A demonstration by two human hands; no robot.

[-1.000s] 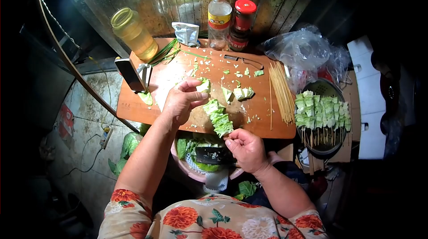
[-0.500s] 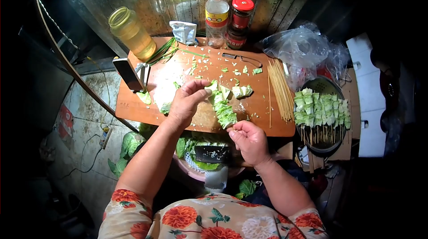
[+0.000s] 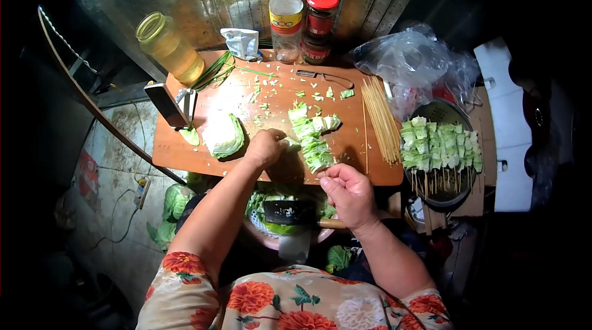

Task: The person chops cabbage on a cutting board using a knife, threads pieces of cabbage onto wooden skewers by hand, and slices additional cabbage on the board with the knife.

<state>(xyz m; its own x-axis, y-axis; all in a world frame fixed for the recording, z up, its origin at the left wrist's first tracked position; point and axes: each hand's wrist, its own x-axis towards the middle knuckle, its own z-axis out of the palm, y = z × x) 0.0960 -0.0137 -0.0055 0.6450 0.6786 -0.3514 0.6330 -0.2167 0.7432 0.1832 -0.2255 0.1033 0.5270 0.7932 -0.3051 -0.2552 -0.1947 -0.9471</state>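
Note:
My right hand (image 3: 349,193) is closed around the lower end of a cabbage skewer (image 3: 313,145), whose folded pale-green pieces run up and away over the board. My left hand (image 3: 265,148) is low over the board to the left of that skewer, its fingers bent together at a small cabbage piece (image 3: 291,142); the undersides of the fingers are hidden. Left of this hand a cut cabbage chunk (image 3: 224,136) lies on the wooden board (image 3: 237,93). Another short row of cabbage pieces (image 3: 327,123) lies against the skewer's upper part.
Bare bamboo skewers (image 3: 381,120) lie at the board's right. Filled skewers rest on a dark colander (image 3: 441,200). A peeler (image 3: 324,77), bottle (image 3: 285,28), red-lidded jar (image 3: 320,16), oil jar (image 3: 172,49) and phone (image 3: 166,105) stand or lie around. A cleaver (image 3: 290,211) rests over a basin below.
My left hand has come down from the skewer's upper end to a cabbage piece on the board. The right hand still holds the skewer. The view has shifted slightly.

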